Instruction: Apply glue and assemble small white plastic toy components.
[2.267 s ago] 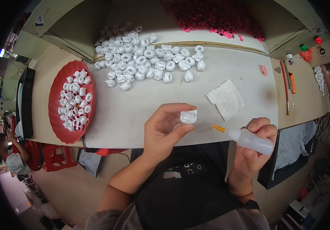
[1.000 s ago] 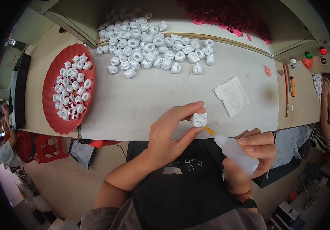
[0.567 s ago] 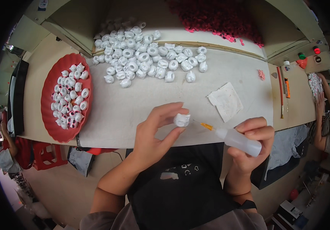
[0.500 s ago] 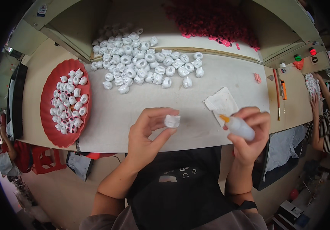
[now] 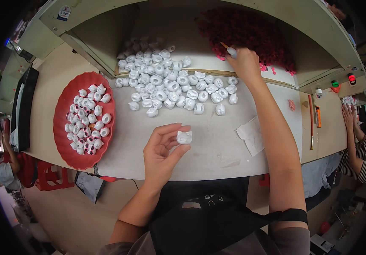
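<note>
A small white cat-head piece (image 5: 184, 137) with pointed ears is pinched between the fingertips and thumb of my left hand (image 5: 160, 149), above the middle of the table. My right hand (image 5: 246, 63) is stretched to the far shelf, closed around a small translucent squeeze bottle (image 5: 232, 52) with an orange tip. It hovers at the near edge of a heap of small dark pink pieces (image 5: 249, 32); whether its fingers touch any is hidden. Many more white pieces (image 5: 157, 80) lie piled at the far left of the table and on the shelf.
At left, a red scalloped tray (image 5: 74, 158) holds white pieces, some with pink parts. A crumpled white paper (image 5: 251, 135) lies beside my right forearm. Further right are a pink lump (image 5: 291, 105), a brush (image 5: 311, 123) and an orange tool (image 5: 318, 117). A co-worker (image 5: 365, 163) sits at far right.
My right hand has moved from above the white paper, forward to the pink heap, still carrying the bottle. My left hand keeps the white piece, now turned to show its ears.
</note>
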`<state>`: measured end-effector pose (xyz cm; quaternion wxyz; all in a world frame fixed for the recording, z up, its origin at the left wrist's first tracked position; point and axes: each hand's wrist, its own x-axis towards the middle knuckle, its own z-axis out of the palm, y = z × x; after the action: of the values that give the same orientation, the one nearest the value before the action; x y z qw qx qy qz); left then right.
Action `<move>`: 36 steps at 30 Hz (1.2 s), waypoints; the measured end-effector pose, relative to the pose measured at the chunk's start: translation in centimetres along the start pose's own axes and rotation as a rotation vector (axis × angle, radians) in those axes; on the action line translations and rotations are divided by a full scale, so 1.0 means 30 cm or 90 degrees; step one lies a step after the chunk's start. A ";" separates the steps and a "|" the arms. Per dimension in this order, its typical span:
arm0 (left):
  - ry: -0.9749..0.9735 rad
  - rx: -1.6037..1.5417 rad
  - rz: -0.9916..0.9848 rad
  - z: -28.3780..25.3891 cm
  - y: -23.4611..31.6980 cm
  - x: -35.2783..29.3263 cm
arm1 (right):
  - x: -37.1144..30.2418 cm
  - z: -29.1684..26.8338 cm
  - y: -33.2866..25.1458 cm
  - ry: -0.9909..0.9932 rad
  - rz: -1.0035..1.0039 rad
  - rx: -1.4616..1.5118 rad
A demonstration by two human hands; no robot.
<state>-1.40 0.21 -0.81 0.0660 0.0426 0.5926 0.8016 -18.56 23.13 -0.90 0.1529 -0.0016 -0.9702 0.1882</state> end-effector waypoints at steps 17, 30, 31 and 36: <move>-0.092 -0.057 0.005 0.097 -0.018 -0.006 | -0.339 -0.196 -0.050 -0.136 0.152 0.715; -0.122 -0.056 0.001 0.125 -0.068 -0.060 | -0.643 -0.180 -0.162 -0.100 0.271 0.839; -0.122 -0.055 0.001 0.123 -0.069 -0.061 | -0.653 -0.184 -0.152 -0.101 0.272 0.840; -0.098 0.096 0.085 0.125 -0.068 -0.067 | -0.704 -0.233 -0.156 -0.131 0.256 0.903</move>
<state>1.25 4.04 -1.64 0.0546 0.1481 0.6401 0.7519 3.91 20.04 0.73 -0.0121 -0.0622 -0.6059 0.7930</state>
